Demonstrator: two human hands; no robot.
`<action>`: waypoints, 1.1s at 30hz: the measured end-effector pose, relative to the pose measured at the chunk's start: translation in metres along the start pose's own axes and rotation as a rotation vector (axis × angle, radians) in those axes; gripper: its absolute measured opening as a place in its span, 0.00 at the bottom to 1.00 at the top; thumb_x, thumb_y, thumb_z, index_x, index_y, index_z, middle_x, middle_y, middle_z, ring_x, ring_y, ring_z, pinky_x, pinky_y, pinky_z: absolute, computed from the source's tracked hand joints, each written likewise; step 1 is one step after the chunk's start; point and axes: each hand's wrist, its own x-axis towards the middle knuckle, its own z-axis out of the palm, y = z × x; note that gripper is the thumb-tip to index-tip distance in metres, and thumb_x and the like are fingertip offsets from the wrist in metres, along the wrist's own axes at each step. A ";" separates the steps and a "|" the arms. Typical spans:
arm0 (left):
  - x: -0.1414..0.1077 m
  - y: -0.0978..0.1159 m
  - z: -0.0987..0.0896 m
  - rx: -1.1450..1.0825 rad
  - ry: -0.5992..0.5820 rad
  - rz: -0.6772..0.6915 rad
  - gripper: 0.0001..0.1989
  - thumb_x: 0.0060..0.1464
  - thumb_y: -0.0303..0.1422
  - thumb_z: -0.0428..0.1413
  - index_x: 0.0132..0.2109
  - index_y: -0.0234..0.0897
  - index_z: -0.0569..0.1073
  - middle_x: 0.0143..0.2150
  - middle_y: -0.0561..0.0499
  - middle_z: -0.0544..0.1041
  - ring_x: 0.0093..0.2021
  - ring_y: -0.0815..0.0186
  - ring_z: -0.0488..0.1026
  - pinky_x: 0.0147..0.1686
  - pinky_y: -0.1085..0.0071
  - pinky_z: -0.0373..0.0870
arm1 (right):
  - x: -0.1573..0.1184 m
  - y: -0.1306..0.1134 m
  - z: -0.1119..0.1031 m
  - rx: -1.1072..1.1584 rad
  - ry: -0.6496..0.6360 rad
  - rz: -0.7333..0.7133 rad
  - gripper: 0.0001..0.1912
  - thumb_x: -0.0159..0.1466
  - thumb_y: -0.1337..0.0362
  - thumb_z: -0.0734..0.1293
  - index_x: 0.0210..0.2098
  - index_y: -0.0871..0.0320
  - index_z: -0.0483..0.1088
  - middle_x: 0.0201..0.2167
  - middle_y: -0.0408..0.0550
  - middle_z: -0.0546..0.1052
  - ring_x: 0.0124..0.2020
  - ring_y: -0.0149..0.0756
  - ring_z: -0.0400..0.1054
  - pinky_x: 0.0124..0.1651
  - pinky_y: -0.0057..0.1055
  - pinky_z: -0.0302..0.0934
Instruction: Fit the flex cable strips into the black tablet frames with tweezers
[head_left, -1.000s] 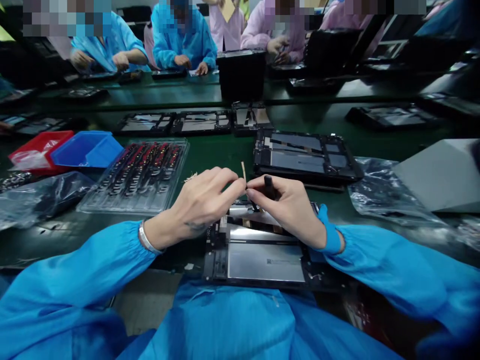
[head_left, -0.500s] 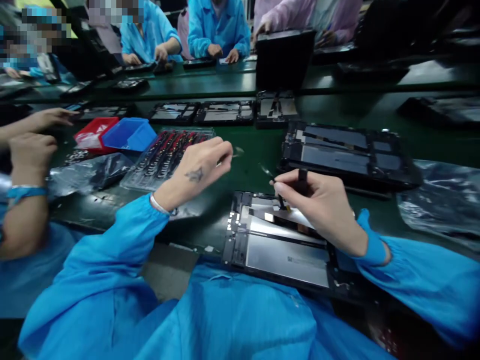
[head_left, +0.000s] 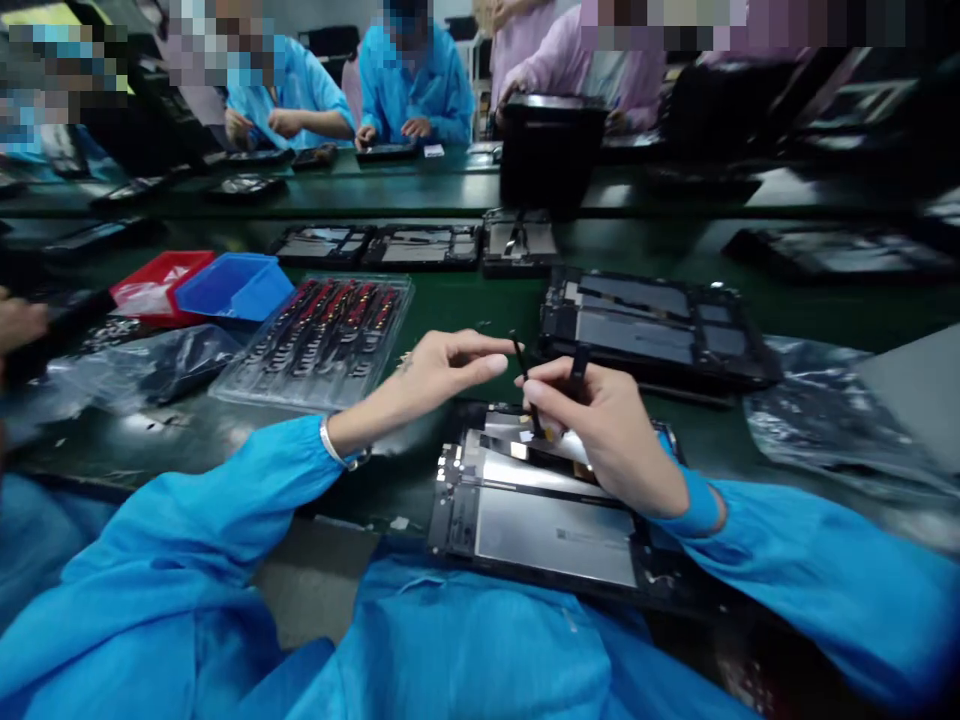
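My right hand (head_left: 611, 420) pinches a thin black strip (head_left: 523, 365), perhaps a flex cable, above an opened tablet (head_left: 555, 535). The strip stands nearly upright, its lower end close to the tablet's silver inside. A black band (head_left: 579, 362) sits around one finger of this hand. From the left, my left hand (head_left: 442, 370) reaches in with index finger and thumb stretched out and slightly apart. Its index fingertip is at the strip's upper end; whether it touches I cannot tell. The tablet lies in front of me with flat silver panels showing, partly covered by my right hand.
A clear tray of small boards (head_left: 322, 340) lies left, beside blue (head_left: 236, 285) and red bins (head_left: 161, 285) and a plastic bag (head_left: 165, 365). Stacked opened tablets (head_left: 645, 330) and another bag (head_left: 817, 400) are right. Co-workers sit across the bench.
My left hand has moved right and lower, its fingertips now beside the strip. A clear scrap at its fingertips no longer shows. My right hand still pinches, the strip now more upright.
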 end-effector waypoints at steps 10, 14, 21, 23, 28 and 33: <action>0.029 0.036 0.004 0.110 -0.361 -0.036 0.16 0.61 0.40 0.57 0.31 0.33 0.79 0.23 0.57 0.64 0.25 0.73 0.57 0.24 0.73 0.49 | 0.009 -0.018 -0.019 -0.296 -0.019 -0.346 0.09 0.66 0.61 0.70 0.44 0.56 0.75 0.33 0.41 0.77 0.32 0.28 0.67 0.35 0.28 0.62; 0.031 0.035 0.001 0.365 -0.472 0.057 0.14 0.62 0.38 0.56 0.31 0.33 0.74 0.25 0.56 0.66 0.25 0.73 0.61 0.24 0.74 0.53 | 0.011 -0.019 -0.020 -0.353 -0.008 -0.384 0.03 0.65 0.65 0.69 0.35 0.58 0.74 0.30 0.40 0.76 0.31 0.27 0.67 0.35 0.27 0.61; 0.015 0.042 0.011 0.857 0.200 0.723 0.09 0.65 0.32 0.58 0.48 0.32 0.69 0.41 0.46 0.74 0.38 0.64 0.72 0.36 0.71 0.70 | 0.010 -0.021 -0.018 -0.085 0.059 -0.278 0.07 0.62 0.64 0.73 0.31 0.60 0.74 0.23 0.39 0.74 0.24 0.25 0.62 0.29 0.27 0.56; 0.012 0.045 0.016 1.029 0.295 0.850 0.02 0.65 0.26 0.55 0.44 0.32 0.71 0.39 0.45 0.75 0.37 0.63 0.72 0.35 0.69 0.70 | 0.008 -0.023 -0.017 -0.078 0.067 -0.293 0.06 0.62 0.65 0.73 0.31 0.60 0.74 0.23 0.40 0.74 0.24 0.25 0.62 0.29 0.27 0.56; 0.010 0.052 0.021 1.130 0.344 0.862 0.03 0.63 0.22 0.56 0.43 0.29 0.74 0.38 0.44 0.77 0.35 0.62 0.74 0.34 0.68 0.73 | 0.002 -0.025 -0.015 -0.149 0.086 -0.363 0.04 0.63 0.66 0.71 0.32 0.60 0.74 0.26 0.41 0.75 0.28 0.28 0.66 0.32 0.28 0.60; 0.007 0.054 0.022 1.154 0.340 0.881 0.03 0.62 0.21 0.56 0.42 0.28 0.75 0.37 0.44 0.78 0.34 0.62 0.74 0.33 0.68 0.73 | 0.000 -0.023 -0.015 -0.203 0.095 -0.403 0.05 0.65 0.65 0.70 0.32 0.59 0.74 0.27 0.42 0.75 0.29 0.29 0.68 0.33 0.28 0.62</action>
